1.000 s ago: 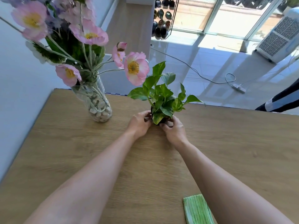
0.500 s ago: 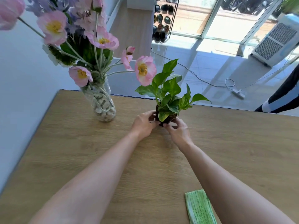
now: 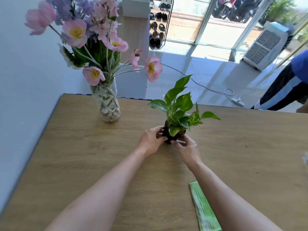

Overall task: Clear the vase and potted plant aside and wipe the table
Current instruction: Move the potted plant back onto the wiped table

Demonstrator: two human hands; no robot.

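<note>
A small potted plant [image 3: 179, 112] with green leaves in a dark pot stands near the far middle of the wooden table [image 3: 83, 155]. My left hand [image 3: 150, 141] grips the pot from the left and my right hand [image 3: 187, 148] grips it from the right. A clear glass vase [image 3: 109, 105], filled with pale pebbles and pink and purple flowers, stands at the far left of the table, apart from both hands. A folded green cloth [image 3: 204, 209] lies near the front edge, beside my right forearm.
A pale wall runs along the table's left edge. Beyond the far edge lie a tiled floor, a white cable with a power strip [image 3: 236, 101], a shoe rack [image 3: 158, 22] and a white air cooler [image 3: 265, 45]. A person in dark striped clothing [image 3: 286, 90] stands at the right.
The potted plant, held between both hands, has shifted to the right, farther from the vase. The view has tilted up slightly, showing more of the flowers.
</note>
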